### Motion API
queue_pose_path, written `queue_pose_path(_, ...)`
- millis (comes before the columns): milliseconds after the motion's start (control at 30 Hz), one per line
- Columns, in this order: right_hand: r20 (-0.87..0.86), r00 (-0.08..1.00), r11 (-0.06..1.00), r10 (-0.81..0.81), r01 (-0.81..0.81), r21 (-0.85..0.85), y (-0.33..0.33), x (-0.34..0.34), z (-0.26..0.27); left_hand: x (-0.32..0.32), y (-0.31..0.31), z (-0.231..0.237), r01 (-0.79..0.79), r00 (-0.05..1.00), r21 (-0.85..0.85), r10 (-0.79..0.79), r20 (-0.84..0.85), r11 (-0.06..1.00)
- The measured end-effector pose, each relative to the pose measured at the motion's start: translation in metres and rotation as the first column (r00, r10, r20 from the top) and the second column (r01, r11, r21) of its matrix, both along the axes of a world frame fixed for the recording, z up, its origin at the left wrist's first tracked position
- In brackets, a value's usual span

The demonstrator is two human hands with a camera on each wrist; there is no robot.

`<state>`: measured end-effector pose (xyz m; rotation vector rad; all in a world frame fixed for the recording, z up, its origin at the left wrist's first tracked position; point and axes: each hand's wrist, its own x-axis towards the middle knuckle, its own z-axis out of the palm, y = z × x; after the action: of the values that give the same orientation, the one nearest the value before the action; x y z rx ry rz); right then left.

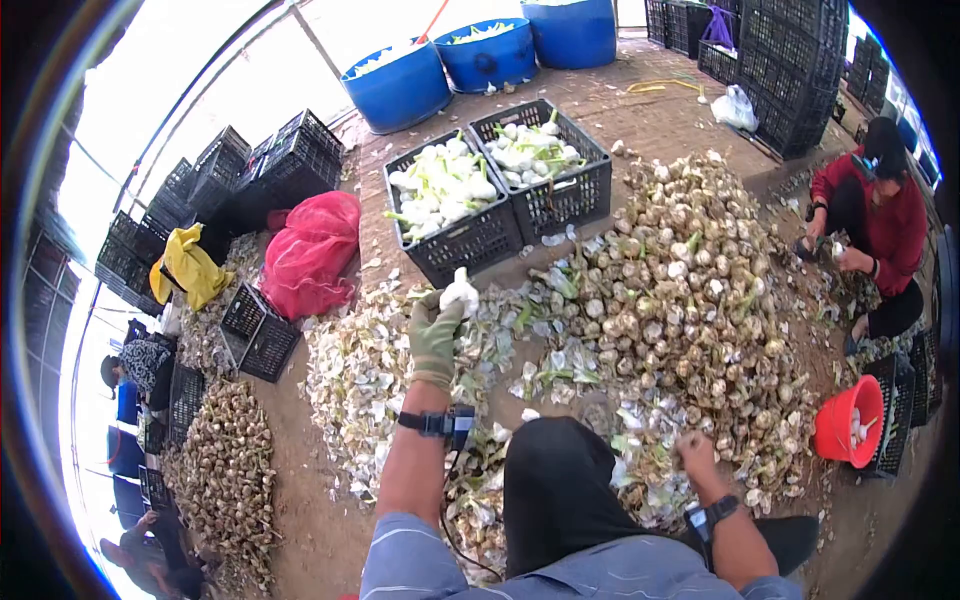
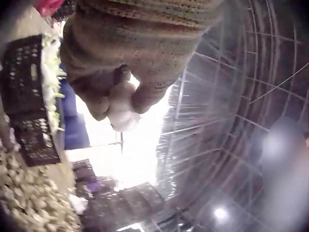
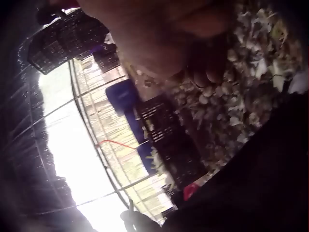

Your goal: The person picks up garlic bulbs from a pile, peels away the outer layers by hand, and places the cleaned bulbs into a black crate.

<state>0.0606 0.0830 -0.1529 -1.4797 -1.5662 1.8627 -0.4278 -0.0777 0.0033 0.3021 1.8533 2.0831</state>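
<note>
My left hand (image 1: pixel 436 335), in a greenish-grey work glove, is raised before the crates and pinches a white garlic bulb (image 1: pixel 460 292) by its lower part. In the left wrist view, the gloved fingers (image 2: pixel 99 104) and thumb close round the pale bulb (image 2: pixel 123 111). Low over the near edge of the garlic heap (image 1: pixel 690 290) is my bare right hand (image 1: pixel 697 457), its fingers bent inward. The right wrist view shows that hand dark, with fingertips (image 3: pixel 215 77) above the garlic and skins; I cannot tell whether they hold anything.
Two black crates (image 1: pixel 455 245) of trimmed garlic stand ahead, with blue tubs (image 1: pixel 400 95) behind. Loose skins (image 1: pixel 360 390) lie round my knees. At right are a red bucket (image 1: pixel 838 425) and a seated person (image 1: pixel 880 220). A pink sack (image 1: pixel 312 250) lies left.
</note>
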Motion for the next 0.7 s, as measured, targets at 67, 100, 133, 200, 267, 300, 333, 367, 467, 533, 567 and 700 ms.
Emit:
queue_pose_path(67, 0.179, 0.98, 0.996, 0.091, -0.093, -0.001, -0.008, 0.012, -0.015, -0.055, 0.015, -0.052, -0.061, 0.991, -0.029, 0.057, -0.121, 0.998)
queue_pose_path(100, 0.287, 0.944, 0.986, 0.162, -0.168, -0.002, -0.01, 0.021, -0.024, -0.078, 0.022, -0.067, -0.082, 0.979, -0.075, 0.066, -0.194, 0.994)
queue_pose_path(133, 0.275, 0.95, 0.989, 0.15, -0.146, -0.036, -0.015, 0.027, -0.026, -0.109, 0.032, -0.085, -0.145, 0.929, -0.082, 0.107, -0.355, 0.986)
queue_pose_path(200, 0.257, 0.959, 0.99, 0.122, -0.098, -0.104, -0.017, 0.034, -0.03, -0.14, 0.064, -0.059, -0.181, 0.954, -0.071, 0.158, -0.256, 0.981)
queue_pose_path(267, 0.313, 0.937, 0.988, 0.153, -0.147, -0.045, -0.012, 0.028, -0.033, -0.175, 0.096, -0.052, -0.242, 0.87, -0.088, 0.176, -0.461, 0.966)
queue_pose_path(300, 0.35, 0.924, 0.987, 0.155, -0.158, -0.02, -0.013, 0.034, -0.032, -0.211, 0.1, -0.074, -0.377, 0.694, -0.348, 0.012, -0.72, 0.858)
queue_pose_path(333, 0.407, 0.884, 0.957, 0.23, -0.281, 0.07, -0.011, 0.046, -0.057, -0.224, 0.1, -0.07, -0.508, 0.584, -0.549, -0.204, -0.786, 0.664)
queue_pose_path(367, 0.473, 0.809, 0.91, 0.349, -0.413, 0.034, -0.002, 0.041, -0.045, -0.264, 0.088, -0.075, -0.538, 0.318, -0.477, -0.357, -0.878, 0.695)
queue_pose_path(467, 0.517, 0.75, 0.882, 0.413, -0.471, -0.02, 0.004, 0.043, -0.036, -0.251, 0.105, -0.078, -0.388, 0.495, -0.615, -0.408, -0.767, 0.686)
queue_pose_path(533, 0.37, 0.854, 0.928, 0.366, -0.365, -0.077, 0.005, 0.055, -0.04, -0.225, 0.113, -0.082, -0.212, 0.666, -0.627, -0.359, -0.654, 0.75)
queue_pose_path(567, 0.324, 0.873, 0.931, 0.364, -0.346, -0.113, 0.008, 0.062, -0.043, -0.21, 0.115, -0.086, -0.101, 0.743, -0.593, -0.336, -0.579, 0.799)
queue_pose_path(700, 0.614, 0.468, 0.689, 0.636, -0.703, -0.177, 0.023, 0.089, -0.032, -0.142, 0.117, -0.089, 0.156, 0.957, -0.422, -0.242, -0.16, 0.893)
